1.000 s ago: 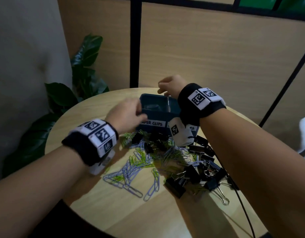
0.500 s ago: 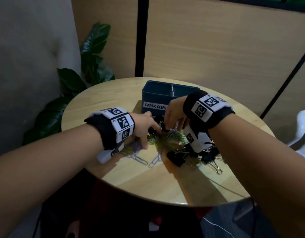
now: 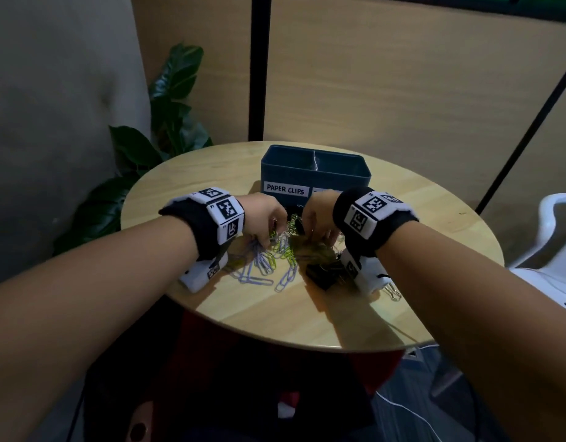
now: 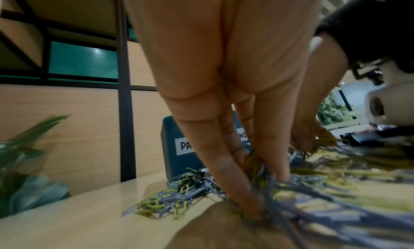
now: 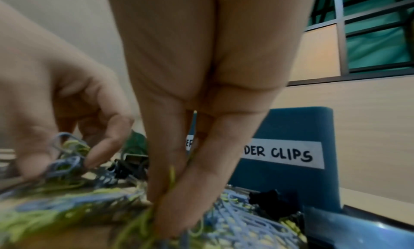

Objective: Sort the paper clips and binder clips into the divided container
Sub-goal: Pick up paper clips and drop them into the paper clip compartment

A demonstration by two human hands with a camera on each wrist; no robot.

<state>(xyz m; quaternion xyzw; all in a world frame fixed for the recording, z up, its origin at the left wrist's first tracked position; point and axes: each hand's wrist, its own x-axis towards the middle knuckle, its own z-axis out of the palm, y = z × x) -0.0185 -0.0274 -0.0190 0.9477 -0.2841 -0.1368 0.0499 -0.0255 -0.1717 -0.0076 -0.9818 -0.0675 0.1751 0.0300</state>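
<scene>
Both hands have dropped from the container at the table's far edge into the centre pile; left hand and right hand each pinch paper clips. Binder clips remain unsorted.

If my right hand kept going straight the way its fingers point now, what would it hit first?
The right hand points down into the paper clips, already pinching some. Straight on, it would likely meet the wooden table under them, not the container.
</scene>
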